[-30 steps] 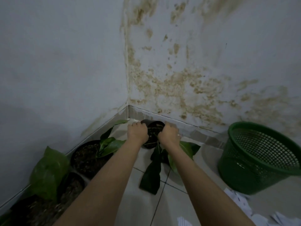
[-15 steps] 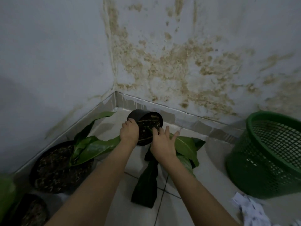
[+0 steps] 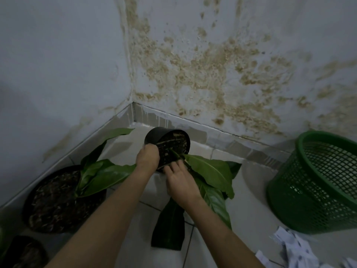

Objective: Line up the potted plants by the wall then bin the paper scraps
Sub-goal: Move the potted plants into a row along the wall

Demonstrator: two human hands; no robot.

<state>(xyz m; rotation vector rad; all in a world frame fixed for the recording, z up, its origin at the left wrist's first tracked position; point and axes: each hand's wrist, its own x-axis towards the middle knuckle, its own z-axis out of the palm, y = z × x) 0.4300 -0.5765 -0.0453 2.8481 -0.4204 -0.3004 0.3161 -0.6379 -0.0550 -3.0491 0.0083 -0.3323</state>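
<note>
Near the corner of the room, just short of the skirting tile [image 3: 195,130], a small black pot [image 3: 167,144] is tipped over toward the person, its soil face showing and its long leaves [image 3: 210,171] sprawled flat across the floor tiles on the near side. It looks to be held that way because the plant has flopped and wants setting upright before it can stand against the wall. The left hand [image 3: 147,158] curls round the pot's near-left rim, fingers wrapped on the edge, taking the weight and keeping the pot off level. The right hand [image 3: 180,182] lies just nearer than the pot's mouth, fingers only loosely bent, their tips at the soil and the base of the stem [image 3: 178,155]; whether they actually pinch the stem I cannot tell, as it reads more as steadying than gripping. To the left of that pot, along the side wall, a larger black pot [image 3: 58,200] stands upright with its leaves reaching toward the tipped one, and a third pot [image 3: 23,252] sits nearer still along the same wall, so a row is already forming and this pot seems the next to join it. To the right of the tipped pot a green mesh basket [image 3: 316,186] leans by the back wall, and paper scraps [image 3: 293,246] lie on the floor in front of it, not yet binned.
</note>
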